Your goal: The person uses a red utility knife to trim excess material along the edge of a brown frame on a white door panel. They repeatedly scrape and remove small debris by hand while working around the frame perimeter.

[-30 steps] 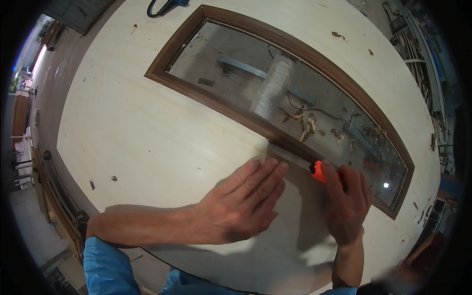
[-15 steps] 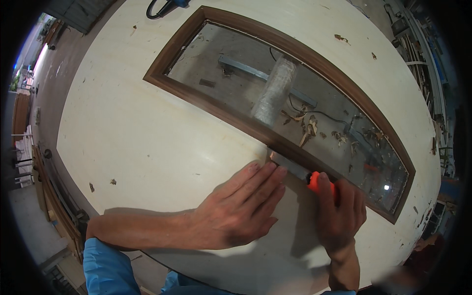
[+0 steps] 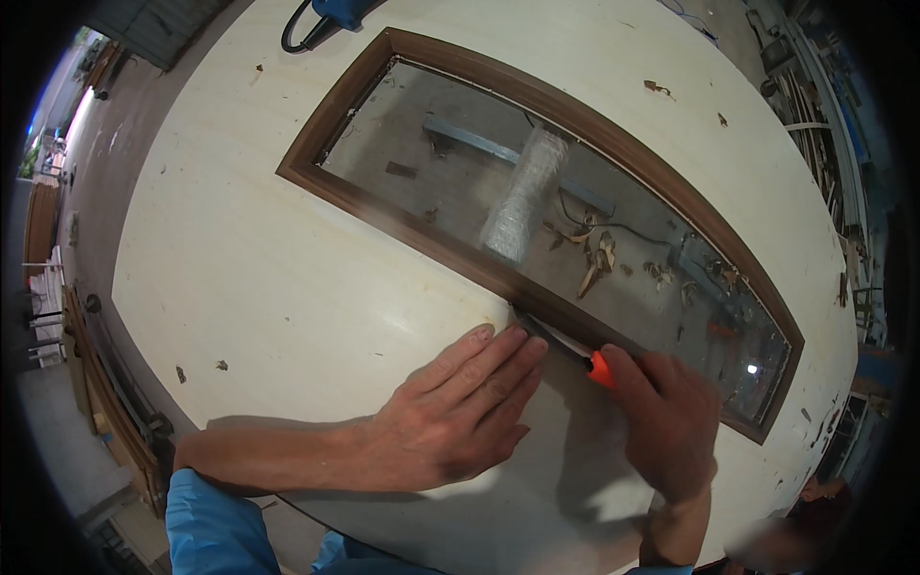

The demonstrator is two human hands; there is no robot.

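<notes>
A large white panel (image 3: 287, 249) lies flat before me, with a glass window in a dark brown wooden frame (image 3: 412, 227) set into it. My right hand (image 3: 666, 417) is closed around the orange handle of a knife (image 3: 556, 340). Its metal blade lies along the near edge of the brown frame, with the tip pointing left toward my other hand. Flat on the panel rests my left hand (image 3: 465, 407), fingers stretched out and fingertips close beside the blade. The far end of the handle is hidden in my right palm.
At the panel's far left lies a blue tool (image 3: 340, 11) with a black cord. Through the glass (image 3: 460, 182) show a wrapped roll (image 3: 527, 192), a metal bar and scraps underneath. Small brown scraps (image 3: 657, 87) dot the panel. Boards (image 3: 115, 402) lean at the left.
The knife blade has tilted and its tip has shifted slightly left along the frame. My right hand has rolled with it; my left hand has slid slightly left and down.
</notes>
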